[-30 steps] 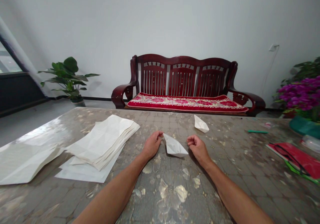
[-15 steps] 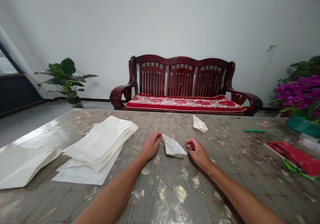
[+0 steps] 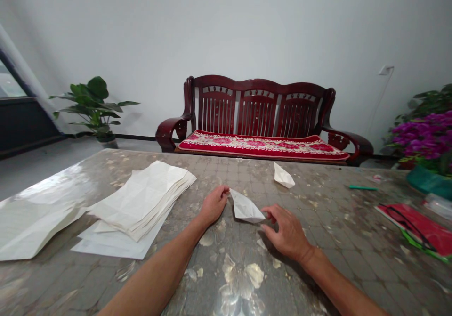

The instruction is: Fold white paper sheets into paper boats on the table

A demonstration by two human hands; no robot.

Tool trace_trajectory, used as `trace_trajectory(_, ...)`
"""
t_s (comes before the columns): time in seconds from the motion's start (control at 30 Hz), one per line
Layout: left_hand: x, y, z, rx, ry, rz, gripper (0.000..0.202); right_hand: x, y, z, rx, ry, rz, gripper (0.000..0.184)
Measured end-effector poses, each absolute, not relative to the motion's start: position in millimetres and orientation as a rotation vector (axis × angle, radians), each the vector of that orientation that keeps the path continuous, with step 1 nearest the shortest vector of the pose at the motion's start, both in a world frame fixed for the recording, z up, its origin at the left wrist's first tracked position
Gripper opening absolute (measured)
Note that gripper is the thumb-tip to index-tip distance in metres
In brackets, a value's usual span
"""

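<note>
A folded white paper boat (image 3: 245, 207) lies on the glass-topped table (image 3: 226, 278) between my hands. My left hand (image 3: 213, 206) rests just left of it, fingers curled, their tips at or very near the paper's pointed end. My right hand (image 3: 286, 232) is spread open, its fingertips close to the boat's right corner, holding nothing. A second small paper boat (image 3: 283, 176) sits farther back on the table. Left of my hands lies a stack of creased white paper sheets (image 3: 141, 200).
More large white paper (image 3: 31, 231) spreads to the far left. On the right lie a red folder (image 3: 420, 226), a green pen (image 3: 363, 187) and a teal container (image 3: 425, 180). Beyond the table's far edge stand a dark wooden bench (image 3: 259, 118) and potted plants (image 3: 93, 104).
My right hand has opened and moved toward me, nearer the boat's right corner. My left hand and both paper boats stay in place.
</note>
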State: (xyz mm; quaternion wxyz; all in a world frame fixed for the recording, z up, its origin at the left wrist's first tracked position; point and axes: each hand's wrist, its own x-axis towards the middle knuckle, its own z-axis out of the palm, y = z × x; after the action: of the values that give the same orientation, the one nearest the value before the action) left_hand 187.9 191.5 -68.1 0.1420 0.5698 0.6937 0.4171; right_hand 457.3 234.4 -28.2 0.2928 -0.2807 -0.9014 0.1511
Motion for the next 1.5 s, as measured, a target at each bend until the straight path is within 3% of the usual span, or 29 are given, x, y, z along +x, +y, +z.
trace_trajectory(0.27,189.4,190.6,-65.1,1.634,2.028,1.191,0.03,448.7,233.2,-29.8,-0.646,-2.461,0.168,0.004)
trace_trajectory(0.53,189.9,190.5,-64.9,1.605,2.014,1.223,0.029,457.5,236.7,-16.1,-0.73,-2.265,0.089,0.011)
trace_trajectory(0.77,188.6,191.1,-65.2,1.585,2.007,1.241,0.03,504.0,297.2,2.4,-1.018,-1.84,-0.06,0.01)
trace_trajectory(1.07,186.5,192.4,-68.1,1.596,1.988,1.279,0.027,540.1,367.0,-25.9,-1.47,-1.706,-0.177,0.016)
trace_trajectory(1.5,185.1,192.4,-68.7,1.605,1.991,1.225,0.027,535.1,394.7,-48.7,-1.501,-1.854,-0.182,0.014)
